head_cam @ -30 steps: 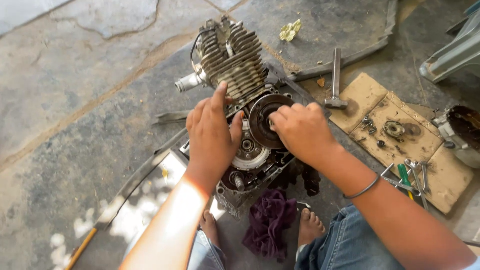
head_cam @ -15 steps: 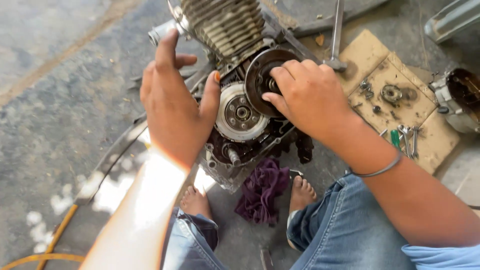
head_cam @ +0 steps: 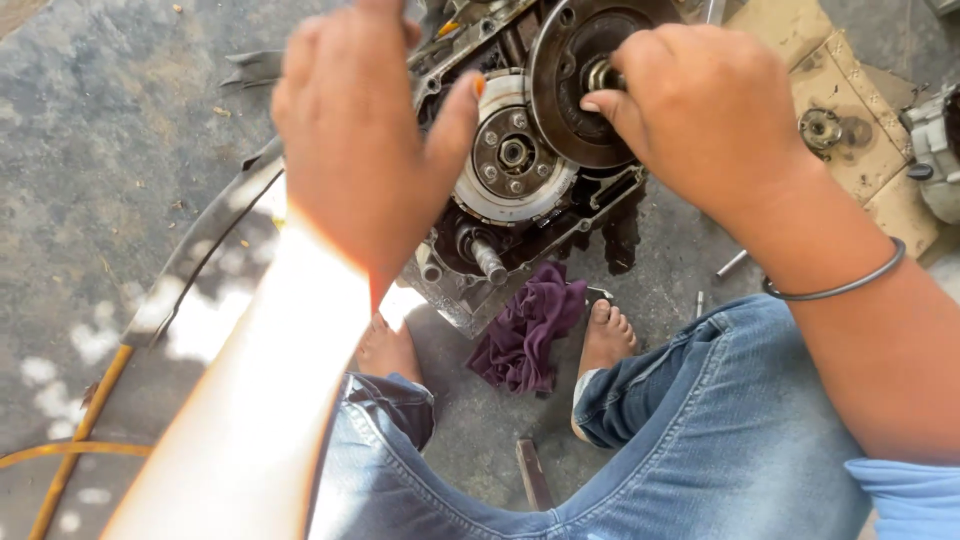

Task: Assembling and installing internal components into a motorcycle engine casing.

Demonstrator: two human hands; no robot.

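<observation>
A greasy motorcycle engine (head_cam: pixel 480 255) lies on the stone floor between my knees with its side cover off. A silver clutch plate (head_cam: pixel 510 155) with several bolts sits beside a dark round disc (head_cam: pixel 560 60). My right hand (head_cam: pixel 700 110) pinches a small metal piece (head_cam: pixel 601 76) at the hub of the dark disc. A metal bangle (head_cam: pixel 835 288) circles that wrist. My left hand (head_cam: pixel 355 130) is raised in front of the engine's left side, fingers spread, thumb tip by the rim of the clutch plate, holding nothing that I can see.
A purple rag (head_cam: pixel 525 330) lies by my bare right foot (head_cam: pixel 605 340). Cardboard (head_cam: pixel 860 150) at the right carries a small gear (head_cam: pixel 825 125); a grey engine cover (head_cam: pixel 935 140) sits beyond it. A loose bolt (head_cam: pixel 730 265), a yellow hose (head_cam: pixel 60 465) and a wooden handle (head_cam: pixel 533 475) lie on the floor.
The view has dropped closer to the engine, whose finned cylinder has left the top of the frame. My left hand has lifted off the casing; my right hand stays on the dark disc's hub.
</observation>
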